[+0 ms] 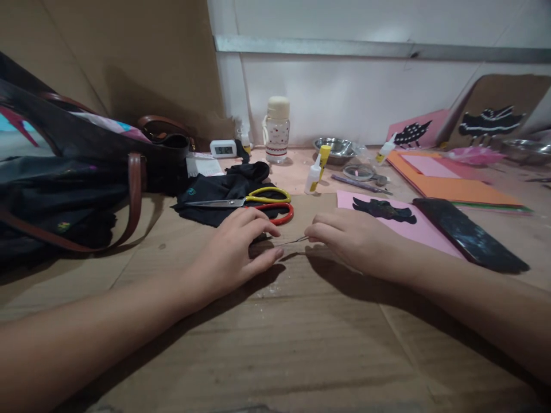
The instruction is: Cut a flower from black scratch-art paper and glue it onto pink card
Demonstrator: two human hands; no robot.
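Observation:
My right hand (344, 235) is pinched shut on a thin, dark, thread-like strand (293, 241), just above the cardboard (275, 332). My left hand (236, 246) faces it, thumb and forefinger apart around the strand's other end; no grip on it is visible. Exactly what the strand is, I cannot make out. Behind my left hand, scissors (258, 201) with one yellow and one red handle lie on black cloth (202, 215). Beyond my right hand is pink paper (346, 201) bearing a black cut-out shape (383, 210).
A dark phone (469, 235) lies at the right, near stacked coloured paper (456, 186). Glue bottles (313, 176), a metal bowl (333, 150) and a drinking bottle (278, 135) stand at the back. A black bag (86, 143) with brown straps fills the left side, near a small clock (223, 149).

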